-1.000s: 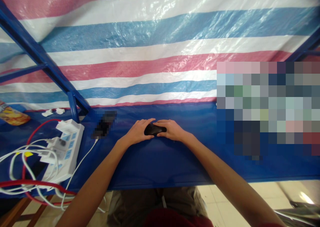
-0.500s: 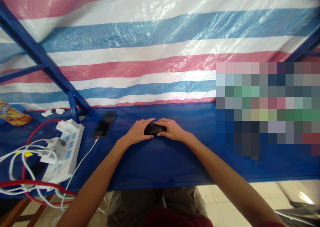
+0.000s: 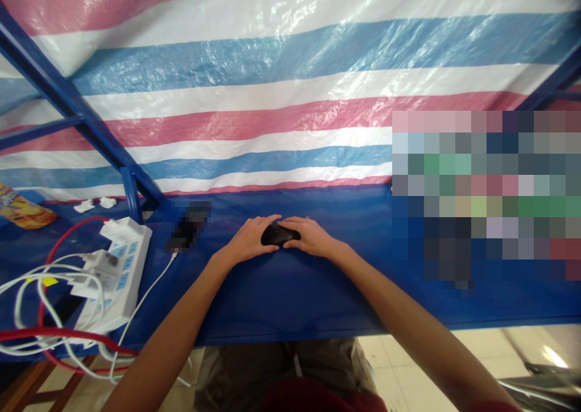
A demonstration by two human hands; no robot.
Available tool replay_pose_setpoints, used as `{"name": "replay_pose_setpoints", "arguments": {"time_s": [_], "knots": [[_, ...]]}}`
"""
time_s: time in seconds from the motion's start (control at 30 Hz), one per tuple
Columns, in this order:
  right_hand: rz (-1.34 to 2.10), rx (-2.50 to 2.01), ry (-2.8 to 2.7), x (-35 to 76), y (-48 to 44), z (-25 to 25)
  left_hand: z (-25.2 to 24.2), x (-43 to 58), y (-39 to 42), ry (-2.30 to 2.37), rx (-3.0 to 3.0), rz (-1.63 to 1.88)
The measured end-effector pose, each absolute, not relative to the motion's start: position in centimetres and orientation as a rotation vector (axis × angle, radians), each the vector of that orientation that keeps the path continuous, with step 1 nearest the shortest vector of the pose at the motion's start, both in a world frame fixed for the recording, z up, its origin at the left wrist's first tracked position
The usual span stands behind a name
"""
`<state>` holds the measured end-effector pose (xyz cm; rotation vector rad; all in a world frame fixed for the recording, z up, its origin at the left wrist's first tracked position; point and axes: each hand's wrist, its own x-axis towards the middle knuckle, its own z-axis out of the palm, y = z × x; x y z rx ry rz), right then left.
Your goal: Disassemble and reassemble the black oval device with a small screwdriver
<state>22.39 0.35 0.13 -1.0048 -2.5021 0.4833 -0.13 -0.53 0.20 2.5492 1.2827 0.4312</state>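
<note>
on my feed, a white power strip (image 3: 129, 279) lies at left, then a blurred dark thing (image 3: 187, 227). i have the left hand (image 3: 246, 238) half-closed round the left end of a black mouse (image 3: 280, 236) on the blue table (image 3: 290, 303); the right hand (image 3: 314, 236), equally curled, grips its right end.

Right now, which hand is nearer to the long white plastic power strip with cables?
Left. The left hand is to the right of the power strip, around the left end of a small black rounded object; the right hand is farther right, at that object's other end.
</note>
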Motion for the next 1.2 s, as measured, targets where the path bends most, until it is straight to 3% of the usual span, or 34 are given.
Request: {"name": "replay_pose_setpoints", "arguments": {"time_s": [0.9, 1.2], "knots": [[0.519, -0.988, -2.468, 22.7, 0.6, -0.3, 0.8, -0.2, -0.7, 1.310, 2.502, 0.404], [0.443, -1.121, -2.175, 23.4, 1.2, 0.6, 2.1, -0.6, -1.1, 1.419, 2.465, 0.817]]}}
